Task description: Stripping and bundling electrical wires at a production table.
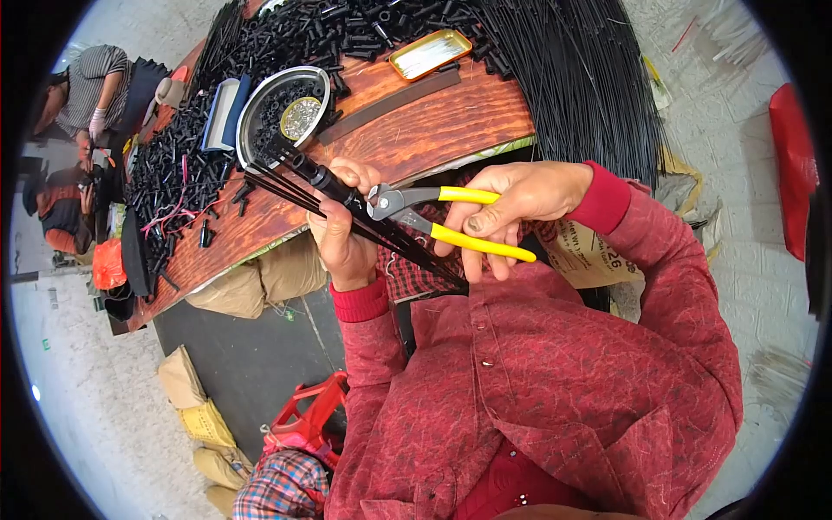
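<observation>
Partly covered bowl (247,111) (rods (310,201) across it), yellow tray (465,46)

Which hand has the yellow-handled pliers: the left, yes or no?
No: the right hand holds the yellow-handled pliers, while the left hand holds a black tubular piece.

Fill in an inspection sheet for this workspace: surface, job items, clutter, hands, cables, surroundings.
Surface: red-brown wooden table, with a dark bar lying on it.
Job items: yellow-handled pliers, their head right by a black rod bundle; whether they touch, I cannot tell.
Clutter: loose black parts; metal bowl with a small yellow tin in it; yellow tray of pale, thin pieces; black rod pile at right.
Hands: left hand grips the bundle; right hand holds the pliers by the handles.
Cables: nothing seen.
Surroundings: co-worker at far left; brown sack by the table's near edge.
</observation>
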### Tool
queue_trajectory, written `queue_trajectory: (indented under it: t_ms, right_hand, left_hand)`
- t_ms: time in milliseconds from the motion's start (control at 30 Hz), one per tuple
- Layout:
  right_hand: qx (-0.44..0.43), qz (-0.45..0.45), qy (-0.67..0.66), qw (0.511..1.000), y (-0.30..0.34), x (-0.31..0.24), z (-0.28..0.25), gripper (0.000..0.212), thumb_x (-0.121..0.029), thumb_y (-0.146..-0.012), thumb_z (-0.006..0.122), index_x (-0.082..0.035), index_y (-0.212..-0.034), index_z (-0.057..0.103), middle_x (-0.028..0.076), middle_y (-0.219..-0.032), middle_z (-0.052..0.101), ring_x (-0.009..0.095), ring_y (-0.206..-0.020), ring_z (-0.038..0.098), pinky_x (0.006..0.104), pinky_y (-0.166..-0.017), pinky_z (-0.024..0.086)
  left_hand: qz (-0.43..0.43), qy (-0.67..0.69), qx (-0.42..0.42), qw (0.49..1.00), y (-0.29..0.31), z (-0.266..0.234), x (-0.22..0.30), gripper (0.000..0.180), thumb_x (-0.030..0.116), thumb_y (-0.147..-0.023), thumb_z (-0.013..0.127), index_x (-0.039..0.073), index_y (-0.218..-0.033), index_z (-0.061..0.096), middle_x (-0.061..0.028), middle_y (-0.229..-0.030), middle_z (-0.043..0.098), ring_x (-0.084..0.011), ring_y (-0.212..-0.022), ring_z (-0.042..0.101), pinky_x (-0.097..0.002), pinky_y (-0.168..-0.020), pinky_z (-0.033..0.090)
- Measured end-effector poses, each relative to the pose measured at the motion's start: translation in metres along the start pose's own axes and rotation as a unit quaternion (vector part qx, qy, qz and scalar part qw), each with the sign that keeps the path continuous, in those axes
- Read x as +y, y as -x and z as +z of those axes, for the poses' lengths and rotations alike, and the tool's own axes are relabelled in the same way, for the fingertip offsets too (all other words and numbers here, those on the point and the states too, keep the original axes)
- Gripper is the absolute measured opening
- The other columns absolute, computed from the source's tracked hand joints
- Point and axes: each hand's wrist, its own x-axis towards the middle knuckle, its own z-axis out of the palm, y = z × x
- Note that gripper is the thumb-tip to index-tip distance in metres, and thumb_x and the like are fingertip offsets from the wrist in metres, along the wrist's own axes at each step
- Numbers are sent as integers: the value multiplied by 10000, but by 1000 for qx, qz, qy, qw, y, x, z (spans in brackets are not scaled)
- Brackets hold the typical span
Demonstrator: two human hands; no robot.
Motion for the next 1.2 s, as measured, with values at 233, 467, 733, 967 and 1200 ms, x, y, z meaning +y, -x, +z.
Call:
queue_trajectory:
  t_ms: [233,467,733,967,1200]
  right_hand:
    - [62,0,127,990,3,-19,6,364,-173,-959,478,35,-1255,515,206,-1066,669,238,-814,702,313,-699,576]
    - [54,11,117,992,3,-29,5,419,-221,-964,528,47,-1283,479,220,-1103,655,257,-849,696,338,-745,575]
    - [33,28,69,997,5,-36,2,449,-250,-952,546,46,-1282,478,227,-1105,652,267,-849,700,334,-736,581]
    - [53,31,151,987,5,-40,-4,386,-212,-963,519,35,-1259,509,155,-949,672,186,-757,671,300,-675,567]
    - [73,58,209,973,11,-58,-6,374,-263,-965,538,23,-1205,546,101,-829,666,134,-650,639,241,-580,529]
  left_hand:
    - [6,5,19,1000,0,1,-2,449,428,-881,650,16,-1006,522,-69,-917,455,-189,-854,461,-307,-749,385]
    - [22,2,43,999,1,2,-3,427,387,-888,655,7,-1027,521,-80,-945,482,-195,-876,484,-311,-774,405]
    - [2,6,77,997,6,5,0,444,365,-876,681,0,-1074,523,-79,-956,510,-187,-906,507,-305,-800,417]
    - [-34,35,51,998,5,10,7,434,358,-899,659,2,-1097,509,-79,-968,521,-160,-730,544,-279,-627,458]
    - [-32,43,55,997,4,10,4,428,343,-909,649,-2,-1107,491,-78,-978,511,-137,-650,511,-264,-511,421]
